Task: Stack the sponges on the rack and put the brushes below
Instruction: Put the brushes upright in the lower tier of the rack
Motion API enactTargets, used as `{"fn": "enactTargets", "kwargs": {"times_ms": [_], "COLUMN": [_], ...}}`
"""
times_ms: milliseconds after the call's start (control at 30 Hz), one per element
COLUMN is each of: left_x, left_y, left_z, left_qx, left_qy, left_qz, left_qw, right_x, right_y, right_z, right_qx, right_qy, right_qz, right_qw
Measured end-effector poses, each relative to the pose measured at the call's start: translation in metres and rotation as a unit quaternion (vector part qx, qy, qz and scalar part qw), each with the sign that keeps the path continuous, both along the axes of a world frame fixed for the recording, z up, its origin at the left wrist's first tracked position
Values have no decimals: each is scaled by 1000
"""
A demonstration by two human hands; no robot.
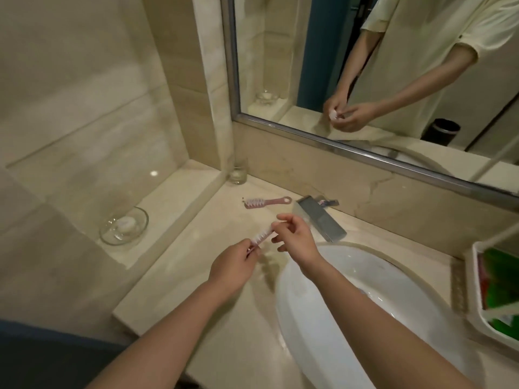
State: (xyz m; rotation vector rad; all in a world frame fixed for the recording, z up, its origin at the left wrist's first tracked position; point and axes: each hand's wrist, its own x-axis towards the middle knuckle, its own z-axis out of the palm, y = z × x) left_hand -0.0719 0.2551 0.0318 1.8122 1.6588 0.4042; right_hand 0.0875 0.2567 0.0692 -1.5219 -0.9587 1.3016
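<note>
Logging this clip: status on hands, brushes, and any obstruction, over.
Left hand grips held brush by handle, right hand pinches its bristle end. Second brush lies on counter beside faucet. Green sponges in rack, far right. Path looks clear.

Countertop point(196, 290): polished veined stone. Basin point(407, 287), 5 o'clock: glossy white ceramic. Faucet point(320, 217): shiny metal. Bowl point(108, 234), 9 o'clock: clear glass. Brush point(266, 202), 12 o'clock: pink plastic, white bristles.
</note>
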Motion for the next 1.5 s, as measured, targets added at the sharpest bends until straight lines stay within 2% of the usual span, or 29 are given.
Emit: {"fn": "enactTargets", "kwargs": {"times_ms": [167,267,333,433,500,667,800,1033,1133,1233,1333,1500], "left_x": [-22,-32,-36,-42,-44,-46,-48,-45,-45,-47,-48,-45], "left_y": [57,87,104,122,130,145,148,136,134,134,132,129], "left_z": [-8,-16,-26,-44,-55,-75,-84,-84,-79,-77,-79,-74], "left_qx": [-68,-95,-105,-113,-119,-123,-121,-122,-115,-117,-124,-109], "left_qy": [-124,-170,-197,-222,-231,-252,-269,-306,-316,-323,-330,-345], "left_qz": [84,141,163,179,189,229,229,232,234,245,261,265], "left_qw": [986,971,961,952,947,932,928,915,912,907,898,894], "right_x": [-22,-25,-25,-24,-25,-27,-30,-37,-39,-43,-45,-51], "right_y": [70,110,134,164,180,207,217,216,212,207,198,185], "right_z": [-4,-15,-25,-43,-55,-80,-89,-93,-91,-88,-86,-60], "right_qx": [3,17,15,-8,-18,0,21,1,-22,-27,15,111], "right_qy": [-17,-116,-211,-394,-477,-606,-650,-639,-618,-579,-552,-426], "right_qz": [-6,12,52,140,198,258,258,299,314,321,320,209], "right_qw": [1000,993,976,908,856,752,715,709,720,749,769,873]}}
